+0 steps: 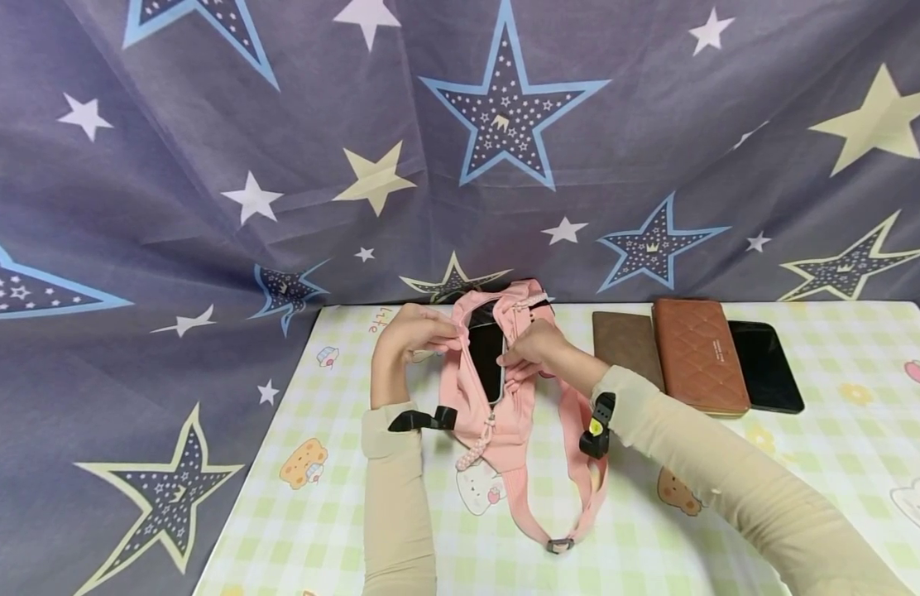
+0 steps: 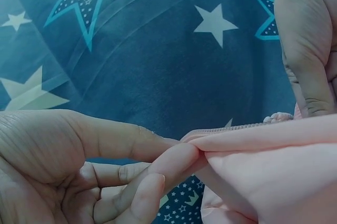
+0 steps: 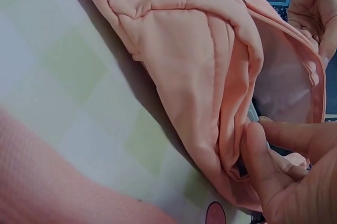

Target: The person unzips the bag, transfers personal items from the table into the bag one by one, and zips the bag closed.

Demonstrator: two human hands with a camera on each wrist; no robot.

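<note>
A pink fabric bag (image 1: 467, 406) lies on the table with its zipped mouth spread wide. Inside that mouth sits a phone (image 1: 486, 364) with a black screen and a pale edge. My left hand (image 1: 423, 329) pinches the left rim of the opening; the left wrist view shows thumb and finger on the zipper edge (image 2: 231, 129). At the opposite side, my right hand (image 1: 538, 348) pinches the phone's pale edge, its thumb over the screen side. In the right wrist view, the fingertips (image 3: 257, 135) overlap the bag's folded fabric (image 3: 237, 92), which hides most of the phone.
To the right lie a dark brown wallet (image 1: 625, 343), a quilted brown purse (image 1: 701, 356) and a second black phone (image 1: 765, 364). The bag's strap (image 1: 530, 513) with a black buckle (image 1: 560, 545) loops toward the front. A star-patterned cloth (image 1: 467, 232) hangs behind the checked tabletop (image 1: 318, 538).
</note>
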